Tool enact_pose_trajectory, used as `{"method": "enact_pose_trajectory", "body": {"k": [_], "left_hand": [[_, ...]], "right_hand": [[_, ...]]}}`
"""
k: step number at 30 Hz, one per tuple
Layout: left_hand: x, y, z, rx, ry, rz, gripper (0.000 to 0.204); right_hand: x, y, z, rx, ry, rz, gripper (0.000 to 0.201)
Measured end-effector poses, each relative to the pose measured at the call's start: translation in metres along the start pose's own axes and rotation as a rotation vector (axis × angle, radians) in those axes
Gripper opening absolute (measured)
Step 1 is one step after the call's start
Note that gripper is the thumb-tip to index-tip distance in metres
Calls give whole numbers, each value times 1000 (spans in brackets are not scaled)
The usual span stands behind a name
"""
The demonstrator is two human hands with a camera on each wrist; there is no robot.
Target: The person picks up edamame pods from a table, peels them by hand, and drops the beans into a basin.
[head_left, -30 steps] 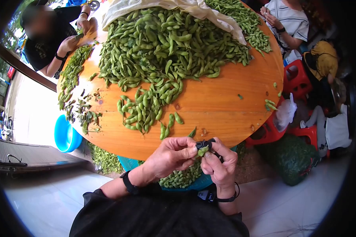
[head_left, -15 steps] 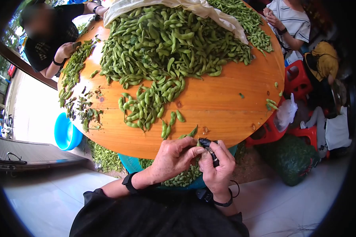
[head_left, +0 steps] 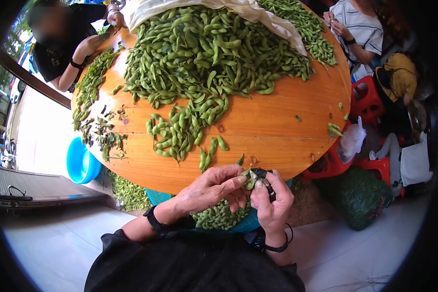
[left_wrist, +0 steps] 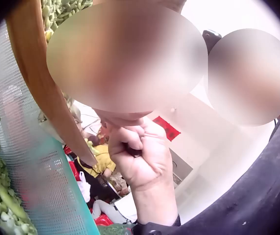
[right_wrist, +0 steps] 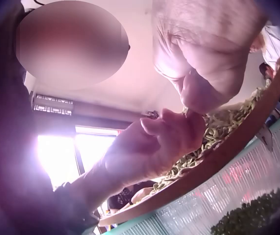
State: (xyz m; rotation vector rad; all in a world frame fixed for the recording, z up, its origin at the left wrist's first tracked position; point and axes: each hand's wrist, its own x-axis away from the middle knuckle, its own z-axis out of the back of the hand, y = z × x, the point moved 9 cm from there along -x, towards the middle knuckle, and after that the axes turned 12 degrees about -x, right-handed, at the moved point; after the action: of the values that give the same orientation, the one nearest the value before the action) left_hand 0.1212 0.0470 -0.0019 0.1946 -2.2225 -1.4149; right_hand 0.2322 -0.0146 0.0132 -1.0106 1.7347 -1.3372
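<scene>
A green soybean pod (head_left: 249, 181), looking split open, is between my two hands just off the table's near edge. My left hand (head_left: 213, 189) pinches it from the left with thumb and index finger, its other fingers hanging lower. From the right, my right hand (head_left: 271, 197) pinches the same pod; black bands (head_left: 271, 193) wrap its thumb and index finger. Below the hands are shelled green beans (head_left: 218, 216) in a turquoise mesh basket (left_wrist: 76, 196). In the right wrist view the fingertips of both hands meet, and the pod is mostly hidden.
A large heap of pods (head_left: 199, 58) covers the round wooden table (head_left: 277, 131), partly under a cream cloth (head_left: 272, 27). Another person (head_left: 58, 53) works at left, and one in a striped shirt (head_left: 357, 29) at right. Red stools (head_left: 367, 100) and a blue basin (head_left: 80, 163) stand around.
The pod between my hands now shows split open. My left hand's lower fingers have loosened and dropped. The person at left has moved their far hand near the heap's edge.
</scene>
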Motion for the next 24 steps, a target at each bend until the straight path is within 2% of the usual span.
{"method": "enact_pose_trajectory", "body": {"k": [1, 5, 7, 8, 10, 15, 18, 19, 21, 22, 23, 24], "left_hand": [[0, -4, 1, 0, 1, -1, 27], [1, -3, -4, 116, -16, -46, 19], [0, -3, -7, 134, -2, -46, 16], [-2, -4, -8, 121, 5, -83, 14], [-3, -7, -11, 110, 15, -121, 12], [-4, -19, -9, 412, 61, -95, 6], [-7, -23, -16, 495, 60, -138, 11], [-7, -24, -16, 492, 54, -136, 11], [-5, -24, -20, 482, 6, -145, 21], [-5, -23, -19, 481, 3, -143, 21], [-5, -20, -22, 505, -56, -147, 29], [-4, -17, -25, 528, -113, -151, 39]], "right_hand": [[2, -9, 0, 161, 2, 119, 13], [5, -8, 3, 124, 61, 89, 13], [6, -28, -1, 413, 77, 282, 14], [6, -28, -2, 413, 76, 283, 14], [12, -40, -15, 508, 46, 447, 16], [18, -43, -22, 604, 27, 460, 18], [18, -44, -15, 555, 52, 532, 17], [21, -45, -13, 558, 58, 533, 17], [21, -30, 4, 443, 109, 316, 16], [21, -36, 10, 471, 120, 357, 16], [21, -28, 22, 262, 157, 188, 15], [23, -30, 34, 203, 196, 196, 15]]}}
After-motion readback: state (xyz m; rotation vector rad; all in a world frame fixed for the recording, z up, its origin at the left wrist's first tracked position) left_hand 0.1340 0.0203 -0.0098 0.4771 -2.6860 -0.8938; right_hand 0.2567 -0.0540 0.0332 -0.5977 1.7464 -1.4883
